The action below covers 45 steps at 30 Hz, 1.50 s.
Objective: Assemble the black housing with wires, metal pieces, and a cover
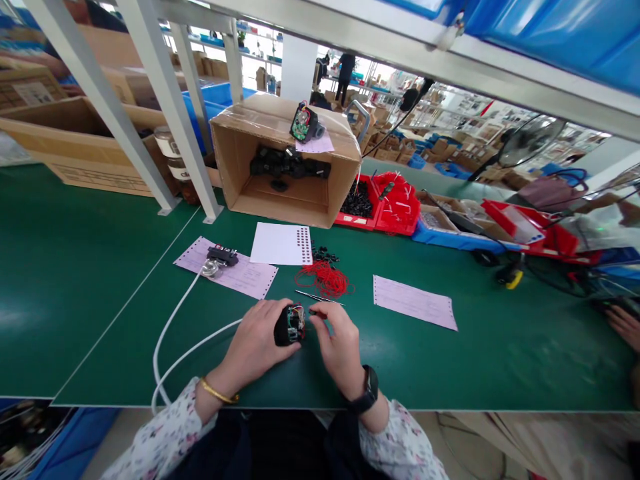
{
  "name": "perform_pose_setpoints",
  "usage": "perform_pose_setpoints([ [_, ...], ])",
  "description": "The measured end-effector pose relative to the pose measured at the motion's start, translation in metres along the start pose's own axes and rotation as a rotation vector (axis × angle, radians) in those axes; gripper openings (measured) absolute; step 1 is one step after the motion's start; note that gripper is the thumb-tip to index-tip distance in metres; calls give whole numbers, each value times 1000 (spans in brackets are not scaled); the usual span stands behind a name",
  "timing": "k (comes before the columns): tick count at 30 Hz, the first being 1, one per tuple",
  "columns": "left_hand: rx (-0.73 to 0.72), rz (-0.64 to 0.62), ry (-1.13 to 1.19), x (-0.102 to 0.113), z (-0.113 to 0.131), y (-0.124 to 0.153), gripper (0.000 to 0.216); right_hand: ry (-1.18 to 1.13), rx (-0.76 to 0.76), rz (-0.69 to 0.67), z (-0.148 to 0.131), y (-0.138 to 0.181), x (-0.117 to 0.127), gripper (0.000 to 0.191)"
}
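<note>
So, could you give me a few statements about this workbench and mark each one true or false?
1. The left hand grips a small black part with wires showing. True.
2. The right hand lies flat on a pink sheet. False: its fingers are at the small black part's right side, and the pink sheet lies apart, further right.
3. A loose bundle of red wires lies on the green table just beyond the hands. True.
4. The cardboard box stands upright and taped shut. False: it lies on its side, open towards the person, with dark pieces inside.
</note>
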<state>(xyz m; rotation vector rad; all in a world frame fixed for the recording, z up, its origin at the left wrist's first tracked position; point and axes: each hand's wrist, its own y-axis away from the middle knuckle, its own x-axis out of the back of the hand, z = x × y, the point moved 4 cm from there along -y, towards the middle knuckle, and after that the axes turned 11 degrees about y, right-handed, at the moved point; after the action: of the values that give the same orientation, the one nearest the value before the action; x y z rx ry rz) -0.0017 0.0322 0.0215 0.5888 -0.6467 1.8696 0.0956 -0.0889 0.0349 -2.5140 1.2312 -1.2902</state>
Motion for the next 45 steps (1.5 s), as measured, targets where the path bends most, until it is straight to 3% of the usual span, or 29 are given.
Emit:
perform_pose_setpoints([
  [2, 5, 0, 27, 1, -2, -1, 59, -18, 22, 9, -1, -2, 1, 11],
  [5, 8, -2, 46, 3, -3, -2, 57, -26, 122, -111, -5, -5, -8, 12],
  [10, 10, -12, 64, 4, -5, -3, 58, 59, 174, -167, -4, -11, -16, 13],
  [15, -7, -47, 79, 4, -7, -3, 60, 195, 409, -321, -13, -11, -11, 18],
  [22, -34, -75, 84, 3, -18, -4, 58, 360, 590, -352, -24, -13, -7, 22],
  [31, -51, -62, 121, 5, -16, 0, 56, 332, 350, -250, -25, -8, -16, 7],
  [38, -29, -6, 165, 8, -14, 5, 55, 311, 146, -261, -34, -6, -20, 10],
  [42, -15, 5, 198, 11, -15, 9, 56, 161, 53, -160, -34, -2, -27, 14],
  [45, -11, 15, 219, 12, -19, 13, 60, 89, 95, -51, -38, 3, -30, 17],
])
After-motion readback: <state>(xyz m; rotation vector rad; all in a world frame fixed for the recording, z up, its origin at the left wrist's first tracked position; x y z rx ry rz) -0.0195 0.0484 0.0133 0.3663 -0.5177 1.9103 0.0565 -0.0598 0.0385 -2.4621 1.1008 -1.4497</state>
